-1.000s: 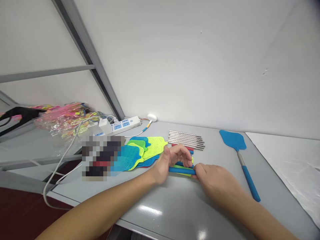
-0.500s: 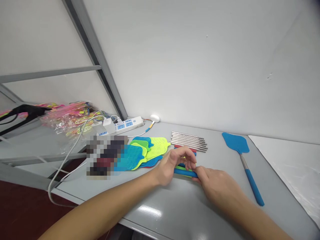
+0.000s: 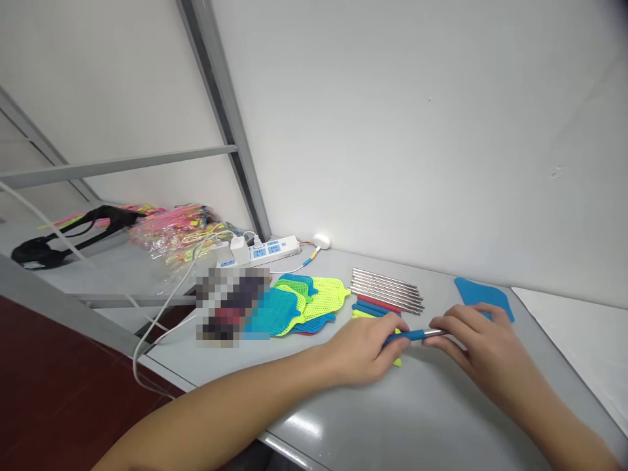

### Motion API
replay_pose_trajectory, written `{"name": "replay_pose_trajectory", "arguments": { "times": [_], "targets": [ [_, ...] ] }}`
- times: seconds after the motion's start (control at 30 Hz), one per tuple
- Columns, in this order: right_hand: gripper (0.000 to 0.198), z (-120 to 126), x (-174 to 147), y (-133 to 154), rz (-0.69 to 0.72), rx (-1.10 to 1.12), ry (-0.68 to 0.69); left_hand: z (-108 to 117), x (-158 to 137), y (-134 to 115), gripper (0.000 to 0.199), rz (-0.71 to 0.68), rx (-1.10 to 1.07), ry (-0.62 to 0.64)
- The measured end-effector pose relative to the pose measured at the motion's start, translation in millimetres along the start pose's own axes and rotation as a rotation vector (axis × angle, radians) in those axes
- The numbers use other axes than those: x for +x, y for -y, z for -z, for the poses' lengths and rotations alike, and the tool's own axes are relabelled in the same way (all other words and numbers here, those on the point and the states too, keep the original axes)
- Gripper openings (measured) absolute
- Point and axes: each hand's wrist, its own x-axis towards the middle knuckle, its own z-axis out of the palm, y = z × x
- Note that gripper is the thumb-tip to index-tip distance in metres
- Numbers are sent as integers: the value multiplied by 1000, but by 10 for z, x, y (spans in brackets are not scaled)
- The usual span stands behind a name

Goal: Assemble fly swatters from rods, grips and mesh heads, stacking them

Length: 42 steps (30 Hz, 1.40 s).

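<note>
Over this gray table (image 3: 417, 418), I see the left hand (image 3: 366, 350) pinching a blue handle (image 3: 416, 335), the right hand (image 3: 478, 337) a shiny rod (image 3: 434, 333).

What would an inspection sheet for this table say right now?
Surface: grey table, glare near the front edge.
Work items: blue handle and metal rod in hand; further rods, coloured tubes and mesh heads lying nearby.
Clutter: plastic-wrapped bundle, left; white sheet, right.
Hands: left hand grips the handle; right hand holds the rod.
Cables: white cable hangs past the table's left edge; power strip near the wall.
Surroundings: white wall, grey frame.
</note>
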Motion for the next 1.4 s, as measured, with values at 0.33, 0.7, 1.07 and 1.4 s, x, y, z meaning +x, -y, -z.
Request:
{"name": "replay_pose_trajectory", "arguments": {
  "times": [0.33, 0.7, 1.07, 1.4],
  "targets": [
    [28, 108, -98, -240, -229, 106, 42, 63, 5, 39, 23, 1, 24, -116],
    [27, 127, -68, -173, -540, 356, 24, 43, -17, 72, 30, -260, -105, -179],
    [42, 23, 125, 284, -959, 1442, -117, -21, -35, 35, 31, -229, -117, -167],
    [39, 110, 134, 328, -986, 1517, -117, 599, -93, 37, 28, -82, 275, 46]
  ]
}}
